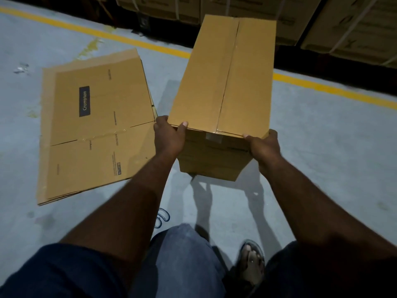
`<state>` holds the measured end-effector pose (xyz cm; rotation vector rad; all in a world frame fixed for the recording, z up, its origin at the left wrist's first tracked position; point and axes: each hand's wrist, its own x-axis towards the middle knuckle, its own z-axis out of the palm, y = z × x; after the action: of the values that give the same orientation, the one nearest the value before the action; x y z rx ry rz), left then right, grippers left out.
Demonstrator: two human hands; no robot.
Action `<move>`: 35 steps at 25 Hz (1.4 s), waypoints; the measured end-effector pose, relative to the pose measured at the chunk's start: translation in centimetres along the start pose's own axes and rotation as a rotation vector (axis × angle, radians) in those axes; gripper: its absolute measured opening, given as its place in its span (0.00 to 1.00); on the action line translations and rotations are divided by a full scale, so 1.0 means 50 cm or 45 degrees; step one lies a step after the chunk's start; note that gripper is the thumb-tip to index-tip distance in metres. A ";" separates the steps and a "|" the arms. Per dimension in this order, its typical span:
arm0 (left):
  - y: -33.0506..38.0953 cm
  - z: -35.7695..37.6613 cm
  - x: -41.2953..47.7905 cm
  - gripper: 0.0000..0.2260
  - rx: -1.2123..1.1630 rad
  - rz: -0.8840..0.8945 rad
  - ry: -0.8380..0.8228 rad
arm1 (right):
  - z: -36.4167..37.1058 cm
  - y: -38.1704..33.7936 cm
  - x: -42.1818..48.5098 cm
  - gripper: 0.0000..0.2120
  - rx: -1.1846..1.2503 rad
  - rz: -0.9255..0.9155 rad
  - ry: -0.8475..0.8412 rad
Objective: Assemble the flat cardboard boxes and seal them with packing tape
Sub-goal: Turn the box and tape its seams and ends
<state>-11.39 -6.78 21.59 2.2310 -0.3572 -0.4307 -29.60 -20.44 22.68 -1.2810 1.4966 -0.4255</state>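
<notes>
Head view, left to right. At nine o'clock a stack of flat cardboard boxes [96,134] lies on the grey floor [322,151]. Its top sheet carries a dark label reading "Crompton" [84,101]; the smaller print is too fine to read. The left hand [169,137] grips the near left corner of the assembled box [225,78], thumb on top, fingers round its side. That box runs from centre toward one o'clock, its flaps shut, with clear tape [212,137] along the centre seam and over the near end. The right hand [263,147] grips the near right corner likewise. This box looks finished and is being carried or set aside. Next it wants a place to stand, then a fresh flat from the stack.
</notes>
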 end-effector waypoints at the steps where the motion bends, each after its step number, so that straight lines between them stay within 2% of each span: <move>1: 0.004 0.001 0.001 0.29 -0.008 -0.012 -0.005 | 0.002 0.006 0.004 0.33 0.001 -0.009 0.019; 3: 0.000 -0.004 0.014 0.29 -0.002 -0.020 -0.040 | 0.013 0.018 0.003 0.34 -0.018 -0.003 0.091; 5: -0.021 -0.015 0.028 0.30 -0.040 -0.016 -0.107 | 0.031 0.011 -0.023 0.35 -0.165 -0.011 0.264; 6: -0.038 -0.024 0.031 0.29 -0.095 -0.018 -0.147 | 0.045 0.006 -0.046 0.35 -0.319 -0.118 0.384; 8: -0.083 -0.043 0.022 0.28 -0.193 -0.060 -0.180 | 0.086 0.006 -0.107 0.31 -0.598 -0.611 0.505; 10: -0.158 -0.067 0.005 0.27 -0.184 -0.127 -0.175 | 0.151 0.025 -0.162 0.24 -0.719 -1.103 0.282; 12: -0.257 -0.093 -0.013 0.26 -0.125 -0.209 -0.176 | 0.227 0.074 -0.176 0.20 -0.832 -1.310 -0.136; 14: -0.365 -0.123 -0.030 0.26 -0.046 -0.359 -0.190 | 0.304 0.138 -0.166 0.19 -0.945 -1.300 -0.545; 16: -0.483 -0.153 -0.052 0.25 0.040 -0.580 -0.192 | 0.380 0.202 -0.151 0.20 -1.147 -1.156 -0.893; 20: -0.671 -0.158 -0.119 0.24 0.133 -0.869 -0.263 | 0.500 0.321 -0.125 0.20 -1.469 -0.885 -1.354; 22: -0.714 -0.130 -0.145 0.27 0.153 -0.882 -0.304 | 0.547 0.375 -0.113 0.19 -1.491 -0.880 -1.442; 25: -0.747 -0.062 -0.157 0.32 0.197 -0.772 -0.373 | 0.617 0.451 -0.102 0.17 -1.523 -0.830 -1.575; 29: -0.771 -0.005 -0.143 0.27 0.352 -0.746 -0.467 | 0.681 0.547 -0.115 0.27 -1.416 -0.787 -1.767; 30: -0.777 0.003 -0.140 0.27 0.373 -0.737 -0.485 | 0.687 0.569 -0.115 0.27 -1.380 -0.770 -1.798; 33: -0.789 0.005 -0.141 0.28 0.332 -0.702 -0.588 | 0.682 0.618 -0.113 0.18 -1.294 -0.909 -1.852; 35: -0.800 0.001 -0.143 0.24 0.290 -0.702 -0.584 | 0.666 0.646 -0.110 0.15 -1.135 -1.010 -1.772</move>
<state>-13.42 21.03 -7.97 2.4241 -0.0113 -1.2593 -17.34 7.55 -12.66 -2.1319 -0.1375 0.6825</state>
